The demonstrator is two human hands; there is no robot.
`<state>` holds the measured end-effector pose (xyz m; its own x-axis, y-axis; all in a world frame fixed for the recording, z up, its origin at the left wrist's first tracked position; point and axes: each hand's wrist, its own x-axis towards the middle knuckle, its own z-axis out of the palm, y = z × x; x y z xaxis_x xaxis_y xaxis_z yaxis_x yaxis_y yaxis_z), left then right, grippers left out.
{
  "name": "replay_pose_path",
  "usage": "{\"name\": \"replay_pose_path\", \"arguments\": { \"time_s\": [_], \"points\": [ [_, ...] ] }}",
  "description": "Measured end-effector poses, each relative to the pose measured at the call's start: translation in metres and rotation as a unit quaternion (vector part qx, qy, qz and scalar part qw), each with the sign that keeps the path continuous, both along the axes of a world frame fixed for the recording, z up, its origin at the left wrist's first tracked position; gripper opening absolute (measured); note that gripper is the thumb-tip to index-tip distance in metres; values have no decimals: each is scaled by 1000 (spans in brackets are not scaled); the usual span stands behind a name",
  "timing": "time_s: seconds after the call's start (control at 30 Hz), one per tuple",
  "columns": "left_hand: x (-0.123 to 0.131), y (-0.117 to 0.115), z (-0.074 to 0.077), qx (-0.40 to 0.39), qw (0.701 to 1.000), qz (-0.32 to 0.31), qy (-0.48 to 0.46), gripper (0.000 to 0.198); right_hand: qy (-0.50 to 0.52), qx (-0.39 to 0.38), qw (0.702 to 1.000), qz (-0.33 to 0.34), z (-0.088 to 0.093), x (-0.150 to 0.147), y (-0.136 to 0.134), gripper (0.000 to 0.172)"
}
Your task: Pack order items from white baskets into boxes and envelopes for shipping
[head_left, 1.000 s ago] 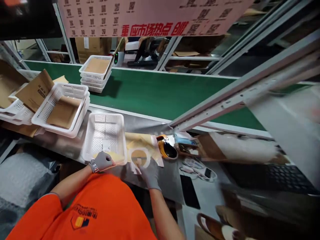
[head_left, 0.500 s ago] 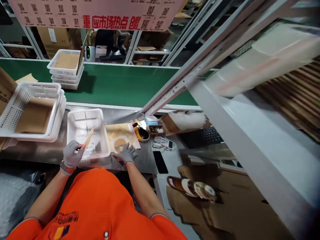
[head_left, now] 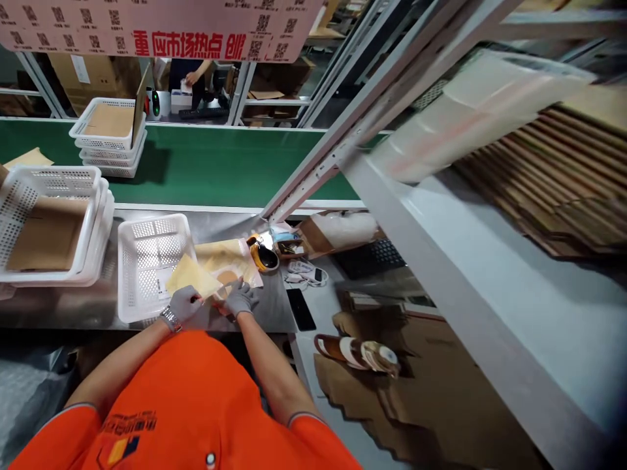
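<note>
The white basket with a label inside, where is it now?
In the head view, the white basket sits left of centre on the metal table, right of the nearer basket stack and beside the left hand.

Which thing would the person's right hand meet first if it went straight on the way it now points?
Probably the tan-centred roll, which looks like tape, just ahead of the right hand, with the yellow packet beyond. Depth is unclear, so hand and roll may be touching.
</note>
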<state>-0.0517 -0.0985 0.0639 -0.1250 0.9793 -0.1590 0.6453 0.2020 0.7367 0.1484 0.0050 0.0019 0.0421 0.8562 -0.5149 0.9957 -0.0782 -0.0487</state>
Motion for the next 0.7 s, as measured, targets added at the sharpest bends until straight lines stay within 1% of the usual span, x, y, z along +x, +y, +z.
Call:
{"name": "replay_pose_path", "arguments": {
  "time_s": [0.1,0.2,0.3,0.37,0.43,0.5,0.6,0.7],
  "points": [
    [-1,1,0,-15,996,83,-22,18,14,3,1000,-8,-1,-8,-2,161],
    [-1,4,3,-19,991,124,-42,18,15,-2,1000,-23,-1,-8,-1,168],
    [-2,6,5,-14,986,156,-54,18,15,-3,999,-33,-1,-1,-1,172],
    [-4,4,5,-16,984,165,-60,17,32,0,999,-31,-1,5,-4,171],
    [-6,1,5,-21,984,165,-65,16,71,11,997,-22,0,9,-8,166],
    [-7,-2,4,-22,984,167,-65,12,88,16,995,-36,1,8,-14,164],
    [-9,-2,2,-21,985,163,-58,9,61,26,996,-61,4,-1,-23,160],
    [-8,1,0,-23,988,144,-41,11,40,35,998,-35,9,-11,-30,158]
  ]
}}
